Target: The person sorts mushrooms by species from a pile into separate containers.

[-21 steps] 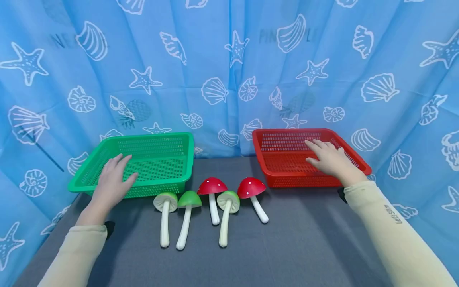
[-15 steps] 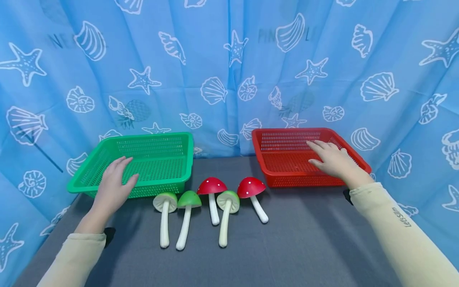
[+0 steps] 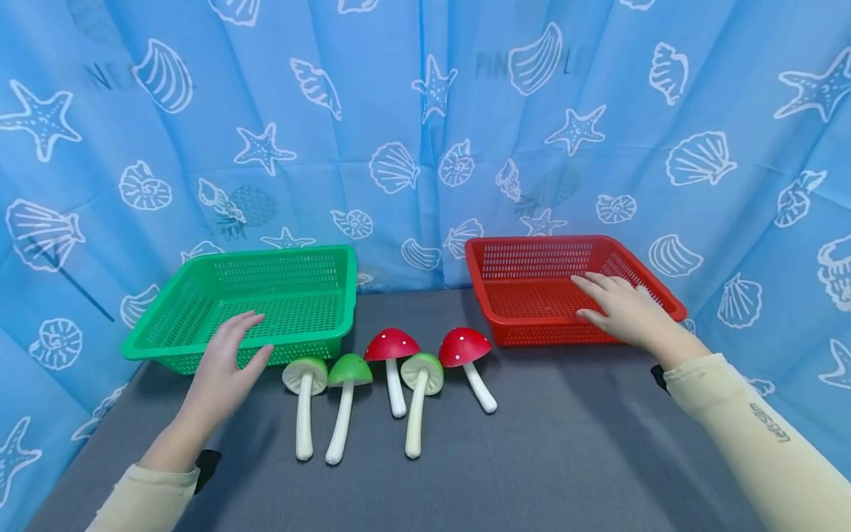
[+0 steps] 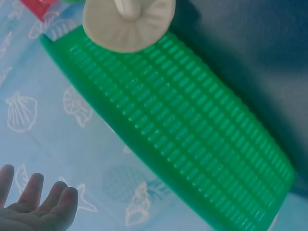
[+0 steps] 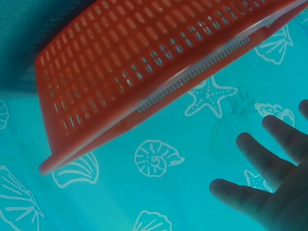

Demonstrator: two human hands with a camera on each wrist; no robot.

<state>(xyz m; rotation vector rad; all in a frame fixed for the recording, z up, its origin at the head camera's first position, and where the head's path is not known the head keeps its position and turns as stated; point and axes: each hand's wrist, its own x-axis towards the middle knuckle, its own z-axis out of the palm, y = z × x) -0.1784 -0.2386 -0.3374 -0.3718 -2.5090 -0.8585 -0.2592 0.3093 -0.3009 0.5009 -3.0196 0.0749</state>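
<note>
My left hand hovers by the near left side of the green basket, fingers loosely extended and holding nothing. Over the near right part of the red basket is my right hand, its fingers spread and free of any object. Between the baskets, on the table, lie toy mushrooms. A green-capped mushroom is closest to my left hand, showing its pale underside. Beside it are another green mushroom, a red spotted mushroom, a third green mushroom and a second red mushroom.
A dark grey cloth covers the table. Behind both baskets hangs a blue curtain printed with shells and starfish. The perforated outer wall of each basket shows in its wrist view.
My left hand has moved right and slightly toward me, away from the green basket's interior. My right hand has drifted a little right and nearer. Baskets and mushrooms stay in place.
</note>
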